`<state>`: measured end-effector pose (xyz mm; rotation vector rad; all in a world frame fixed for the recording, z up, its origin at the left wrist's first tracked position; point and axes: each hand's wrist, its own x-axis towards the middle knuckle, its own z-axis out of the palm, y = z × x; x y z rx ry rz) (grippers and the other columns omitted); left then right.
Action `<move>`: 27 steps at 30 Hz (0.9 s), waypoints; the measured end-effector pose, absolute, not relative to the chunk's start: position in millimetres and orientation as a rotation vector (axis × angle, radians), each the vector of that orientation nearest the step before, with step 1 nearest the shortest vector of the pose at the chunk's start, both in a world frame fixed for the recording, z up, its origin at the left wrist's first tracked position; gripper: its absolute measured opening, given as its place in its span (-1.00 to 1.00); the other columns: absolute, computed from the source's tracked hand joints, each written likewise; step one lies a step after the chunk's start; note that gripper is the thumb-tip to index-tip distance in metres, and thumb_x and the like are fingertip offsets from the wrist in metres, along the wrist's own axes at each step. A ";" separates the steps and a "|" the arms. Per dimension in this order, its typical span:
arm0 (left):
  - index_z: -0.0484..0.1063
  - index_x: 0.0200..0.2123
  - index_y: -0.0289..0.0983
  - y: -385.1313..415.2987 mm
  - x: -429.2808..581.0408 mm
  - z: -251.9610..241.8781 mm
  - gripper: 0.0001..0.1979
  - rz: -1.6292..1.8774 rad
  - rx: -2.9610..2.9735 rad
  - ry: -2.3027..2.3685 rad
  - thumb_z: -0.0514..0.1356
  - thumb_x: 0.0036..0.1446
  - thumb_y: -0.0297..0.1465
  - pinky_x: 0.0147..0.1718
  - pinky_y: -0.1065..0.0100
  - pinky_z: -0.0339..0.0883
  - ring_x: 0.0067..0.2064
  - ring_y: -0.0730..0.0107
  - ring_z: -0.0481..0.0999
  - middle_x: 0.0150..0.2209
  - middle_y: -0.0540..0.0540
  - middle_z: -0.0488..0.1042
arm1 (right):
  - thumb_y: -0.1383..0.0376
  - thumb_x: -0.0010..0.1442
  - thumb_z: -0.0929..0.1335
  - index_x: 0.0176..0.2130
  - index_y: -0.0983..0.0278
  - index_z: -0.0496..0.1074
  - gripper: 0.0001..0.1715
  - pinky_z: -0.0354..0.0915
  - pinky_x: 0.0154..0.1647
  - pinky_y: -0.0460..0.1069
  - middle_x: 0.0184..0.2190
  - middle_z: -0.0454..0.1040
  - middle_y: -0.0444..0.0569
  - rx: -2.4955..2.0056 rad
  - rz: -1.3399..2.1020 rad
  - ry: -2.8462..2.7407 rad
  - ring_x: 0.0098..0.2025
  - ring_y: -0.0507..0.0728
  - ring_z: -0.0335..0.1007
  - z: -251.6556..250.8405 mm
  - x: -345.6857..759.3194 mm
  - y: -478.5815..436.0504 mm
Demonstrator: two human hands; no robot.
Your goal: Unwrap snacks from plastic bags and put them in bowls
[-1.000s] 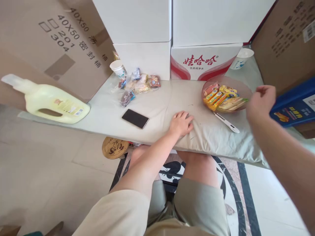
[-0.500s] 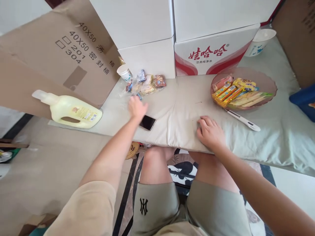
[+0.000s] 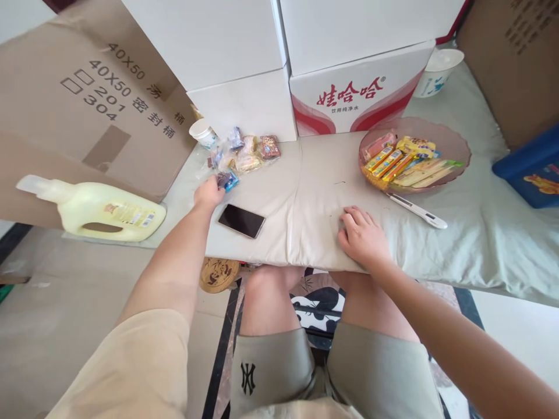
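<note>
My left hand is closed on a small blue wrapped snack at the near edge of a pile of wrapped snacks. Just below and right of that hand, a black phone lies flat on the cloth-covered surface. My right hand rests on the cloth near the front edge, fingers loosely curled and a little apart, holding nothing. To its right are a white pen-like thermometer and a pink glass bowl that contains several packaged snacks.
A yellow bottle lies at the left by a large cardboard box. White boxes stand behind, between two paper cups. At the right is a blue container.
The view has shifted a little. My left hand has moved left, off the phone, and a blue snack now shows at its fingers. My right hand stays resting on the cloth.
</note>
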<state>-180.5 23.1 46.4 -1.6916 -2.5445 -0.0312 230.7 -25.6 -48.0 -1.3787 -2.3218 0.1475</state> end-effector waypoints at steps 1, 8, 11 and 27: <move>0.36 -0.06 -0.35 18.7 -180.9 50.7 -0.75 -0.016 -1.674 -2.541 0.10 0.28 -0.33 0.01 0.16 0.31 -0.05 0.10 0.50 -0.17 -0.22 0.56 | 0.35 0.24 0.23 -0.09 0.30 0.45 -0.71 0.21 0.24 0.22 0.11 0.45 0.20 -1.374 0.140 -2.323 0.25 0.35 0.26 -48.2 230.7 -25.9; 0.31 0.16 -0.30 -7.9 -139.1 75.2 -0.58 -0.092 -1.836 -2.400 0.02 0.25 -0.40 -0.01 0.12 0.34 0.02 -0.02 0.52 -0.02 -0.29 0.53 | 0.36 0.22 0.24 -0.11 0.30 0.44 -0.72 0.22 0.22 0.20 0.09 0.47 0.20 -1.339 0.085 -2.319 0.23 0.35 0.28 -51.9 229.9 -27.3; 0.33 0.19 -0.34 -16.3 -76.7 66.7 -0.54 -0.150 -2.252 -2.042 0.05 0.22 -0.43 0.18 0.06 0.24 0.14 -0.01 0.46 0.03 -0.32 0.52 | 0.34 0.21 0.23 -0.05 0.30 0.42 -0.68 0.25 0.16 0.19 0.04 0.49 0.20 -1.344 0.122 -2.292 0.15 0.35 0.34 -49.7 230.1 -27.2; 0.28 0.20 -0.22 -34.0 37.7 -50.3 -0.43 -0.882 -2.331 -2.144 0.26 0.10 -0.39 0.21 -0.01 0.25 0.26 0.00 0.30 0.21 -0.30 0.25 | 0.10 0.23 0.24 0.20 0.32 0.31 -0.37 0.28 0.09 0.23 0.14 0.40 0.21 -1.259 0.435 -2.190 0.10 0.38 0.34 -48.5 244.7 -17.8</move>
